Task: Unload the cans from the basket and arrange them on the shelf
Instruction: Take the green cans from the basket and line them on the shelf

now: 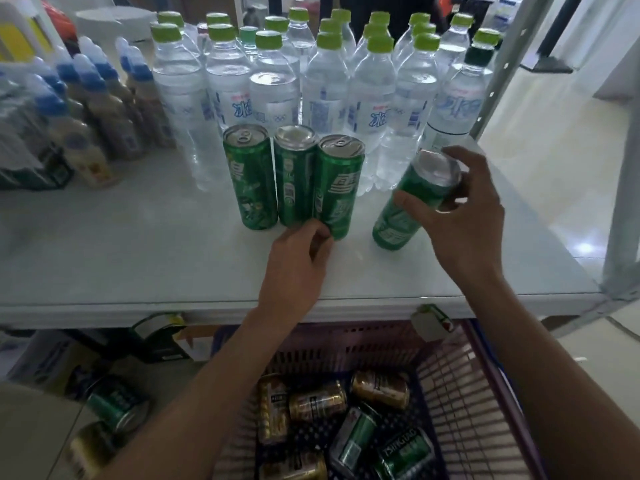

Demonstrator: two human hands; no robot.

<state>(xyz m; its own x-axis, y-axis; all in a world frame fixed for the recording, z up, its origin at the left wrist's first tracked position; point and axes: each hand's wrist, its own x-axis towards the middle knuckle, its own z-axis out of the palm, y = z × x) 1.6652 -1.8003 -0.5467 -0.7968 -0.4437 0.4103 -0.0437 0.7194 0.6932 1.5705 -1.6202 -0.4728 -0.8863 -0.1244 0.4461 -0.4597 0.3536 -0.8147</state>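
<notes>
Three green cans (294,178) stand in a row on the shelf (138,258); the right hand (464,216) grips a tilted fourth can (412,202); the left hand (298,258), fingers curled, touches the row's base; below both, the basket (450,382) holds several cans.

Shelf top (138,251) – smooth, pale, semi-matt, looks like laminate or coated board. Three upright cans (294,178): metal, glossy green printed walls, bare silvery lids with a dull shine. Tilted can (408,202) under the right hand (464,216) has the same glossy green finish. Water bottles (277,81) are clear, thin, ribbed plastic with matt lime-green caps. Milky bottles (93,109) look like soft-sheen plastic, blue caps. Basket (460,386) – moulded plastic lattice, purple, low gloss. Cans in basket (318,400) are metal, some gold, some green, all shiny. Upright post (623,202) is grey painted metal.
</notes>
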